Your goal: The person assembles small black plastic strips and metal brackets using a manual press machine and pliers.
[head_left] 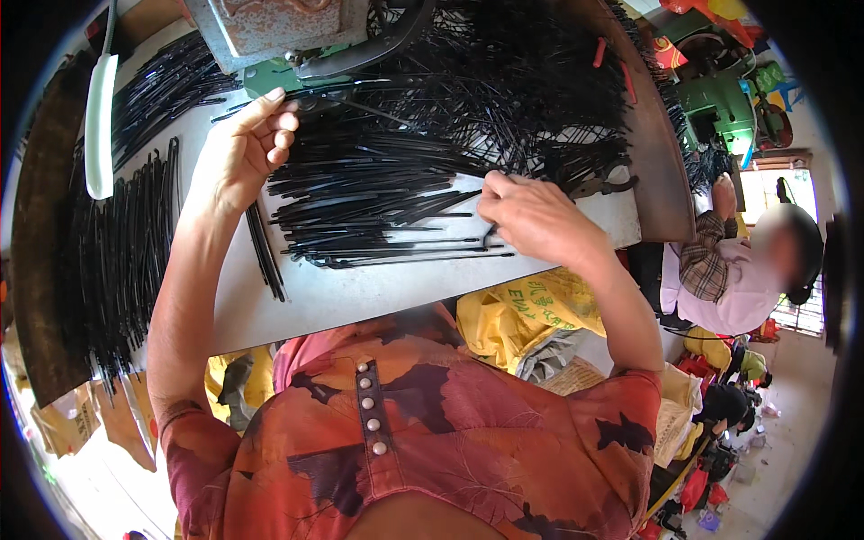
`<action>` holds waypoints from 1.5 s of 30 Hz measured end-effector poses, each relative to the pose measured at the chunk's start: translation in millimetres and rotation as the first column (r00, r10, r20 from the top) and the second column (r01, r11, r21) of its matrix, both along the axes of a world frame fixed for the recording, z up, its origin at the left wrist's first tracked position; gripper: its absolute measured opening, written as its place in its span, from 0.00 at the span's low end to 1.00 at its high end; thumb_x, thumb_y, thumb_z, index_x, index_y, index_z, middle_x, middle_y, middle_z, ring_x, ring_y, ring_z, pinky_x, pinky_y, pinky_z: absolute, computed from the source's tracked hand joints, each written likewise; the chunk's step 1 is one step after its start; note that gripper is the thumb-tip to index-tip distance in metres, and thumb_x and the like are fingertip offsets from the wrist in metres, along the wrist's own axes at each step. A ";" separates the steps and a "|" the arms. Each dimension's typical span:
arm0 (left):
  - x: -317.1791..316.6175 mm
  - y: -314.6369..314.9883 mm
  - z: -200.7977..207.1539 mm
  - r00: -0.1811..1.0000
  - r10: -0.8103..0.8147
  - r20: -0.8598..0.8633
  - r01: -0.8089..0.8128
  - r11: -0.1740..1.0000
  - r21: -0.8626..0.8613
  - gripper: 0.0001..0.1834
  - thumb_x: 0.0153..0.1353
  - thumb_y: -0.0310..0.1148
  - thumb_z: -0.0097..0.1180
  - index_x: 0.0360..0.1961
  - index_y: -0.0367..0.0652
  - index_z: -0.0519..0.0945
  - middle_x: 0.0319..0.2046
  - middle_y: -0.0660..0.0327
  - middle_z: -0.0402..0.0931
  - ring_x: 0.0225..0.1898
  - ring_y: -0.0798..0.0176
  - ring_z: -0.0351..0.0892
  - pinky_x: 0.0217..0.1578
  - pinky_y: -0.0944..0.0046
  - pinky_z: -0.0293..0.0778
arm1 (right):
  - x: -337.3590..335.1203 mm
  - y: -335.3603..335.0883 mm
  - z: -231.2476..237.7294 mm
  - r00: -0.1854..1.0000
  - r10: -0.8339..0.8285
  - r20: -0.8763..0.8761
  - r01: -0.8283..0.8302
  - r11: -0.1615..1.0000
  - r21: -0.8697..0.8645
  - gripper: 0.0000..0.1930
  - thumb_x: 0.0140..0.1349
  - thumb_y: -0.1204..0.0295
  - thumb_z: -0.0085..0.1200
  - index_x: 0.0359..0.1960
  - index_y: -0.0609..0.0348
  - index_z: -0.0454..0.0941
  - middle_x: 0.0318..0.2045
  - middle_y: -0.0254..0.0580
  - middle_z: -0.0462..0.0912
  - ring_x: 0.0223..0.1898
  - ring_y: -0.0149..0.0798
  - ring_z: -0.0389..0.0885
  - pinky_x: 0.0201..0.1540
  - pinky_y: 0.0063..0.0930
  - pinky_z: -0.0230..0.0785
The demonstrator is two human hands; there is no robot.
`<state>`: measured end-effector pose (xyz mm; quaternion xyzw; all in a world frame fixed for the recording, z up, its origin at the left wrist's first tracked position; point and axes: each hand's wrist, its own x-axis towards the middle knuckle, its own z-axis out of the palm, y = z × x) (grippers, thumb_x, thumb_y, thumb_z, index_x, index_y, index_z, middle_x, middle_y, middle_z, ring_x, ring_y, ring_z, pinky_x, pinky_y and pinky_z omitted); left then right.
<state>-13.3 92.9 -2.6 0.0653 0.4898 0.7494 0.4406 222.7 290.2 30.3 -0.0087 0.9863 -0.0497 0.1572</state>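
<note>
My left hand (243, 153) is raised in front of the machine, thumb and forefinger pinched on a thin black rod (360, 85) that lies slantwise across the green machine base. Its other fingers are curled. My right hand (540, 220) is closed at the right ends of a loose pile of thin black rods (360, 184); what its fingertips hold is hidden. Beyond it spreads a large tangled heap of black rods (504, 81). Just right of that hand lies a dark plier-like tool (601, 185).
A rusty metal machine block (279, 27) hangs over the white tabletop (351, 292). Rows of black rods (126, 261) lie at the left, beside a white tube lamp (102, 126). Yellow sacks (531, 315) are under the table edge. Another person (733, 270) works at a green machine (720, 108) on the right.
</note>
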 end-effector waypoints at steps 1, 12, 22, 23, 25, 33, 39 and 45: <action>1.9 -0.2 2.7 1.000 0.004 -0.005 -0.004 0.998 -0.055 0.10 0.54 0.33 0.52 0.29 0.36 0.74 0.21 0.62 0.74 0.20 0.73 0.71 0.21 0.77 0.65 | 1.5 -0.7 0.5 1.000 -0.001 0.001 0.001 1.000 0.000 0.04 0.45 0.79 0.48 0.25 0.62 0.70 0.32 0.40 0.69 0.35 0.41 0.72 0.35 0.32 0.64; 9.9 -18.9 -4.7 1.000 0.021 -0.004 -0.021 0.997 0.072 0.07 0.45 0.28 0.52 0.28 0.40 0.72 0.27 0.60 0.73 0.22 0.72 0.66 0.24 0.74 0.61 | -65.2 -16.4 15.8 0.807 0.147 -0.572 -0.090 0.988 0.128 0.07 0.46 0.77 0.48 0.30 0.57 0.67 0.26 0.39 0.73 0.30 0.39 0.75 0.24 0.34 0.68; 25.1 -18.9 -2.5 0.973 -0.012 -0.230 -0.021 0.990 -0.140 0.07 0.46 0.30 0.57 0.27 0.40 0.75 0.18 0.64 0.72 0.14 0.78 0.61 0.13 0.78 0.53 | -144.3 -45.1 -30.3 0.815 -0.550 0.184 0.266 0.073 -0.961 0.08 0.54 0.70 0.50 0.29 0.63 0.74 0.15 0.25 0.67 0.11 0.15 0.57 0.11 0.08 0.45; 25.3 -19.9 -2.0 0.975 -0.009 -0.223 -0.021 0.991 -0.130 0.07 0.46 0.29 0.57 0.28 0.40 0.75 0.18 0.64 0.72 0.14 0.78 0.61 0.13 0.78 0.53 | -146.6 -46.6 -29.0 0.819 -0.546 0.178 0.262 0.078 -0.962 0.08 0.54 0.70 0.50 0.29 0.63 0.74 0.15 0.25 0.67 0.11 0.15 0.57 0.11 0.08 0.45; 23.5 -21.2 -2.1 0.973 0.001 -0.231 -0.031 0.991 -0.128 0.09 0.46 0.29 0.57 0.29 0.40 0.75 0.18 0.63 0.72 0.14 0.77 0.62 0.14 0.78 0.54 | -148.5 -48.8 -27.3 0.820 -0.532 0.212 0.253 0.004 -0.968 0.08 0.55 0.70 0.50 0.29 0.64 0.74 0.15 0.26 0.67 0.11 0.15 0.57 0.10 0.07 0.44; 21.2 -16.5 0.7 0.975 0.000 -0.222 -0.017 0.997 -0.075 0.14 0.44 0.25 0.56 0.36 0.36 0.72 0.18 0.60 0.72 0.15 0.75 0.65 0.13 0.78 0.55 | -148.6 -47.1 -26.4 0.841 -0.511 0.180 0.201 -0.015 -0.980 0.08 0.55 0.71 0.49 0.28 0.65 0.74 0.15 0.26 0.67 0.11 0.15 0.57 0.10 0.08 0.44; 23.3 -15.5 0.6 0.964 0.062 -0.259 -0.082 0.994 -0.066 0.15 0.45 0.25 0.56 0.37 0.35 0.72 0.19 0.60 0.72 0.16 0.75 0.66 0.13 0.79 0.56 | -149.4 -48.5 -28.2 0.846 -0.510 0.158 0.175 -0.015 -0.984 0.07 0.55 0.72 0.48 0.28 0.65 0.73 0.15 0.27 0.67 0.10 0.16 0.56 0.10 0.09 0.44; 22.2 -14.1 -3.0 0.962 0.042 -0.271 -0.066 0.995 -0.078 0.16 0.44 0.25 0.55 0.38 0.36 0.72 0.19 0.60 0.71 0.16 0.75 0.65 0.13 0.79 0.56 | -151.3 -49.1 -30.4 0.846 -0.513 0.142 0.155 -0.017 -0.988 0.07 0.55 0.73 0.48 0.28 0.65 0.73 0.15 0.27 0.67 0.10 0.16 0.56 0.10 0.09 0.44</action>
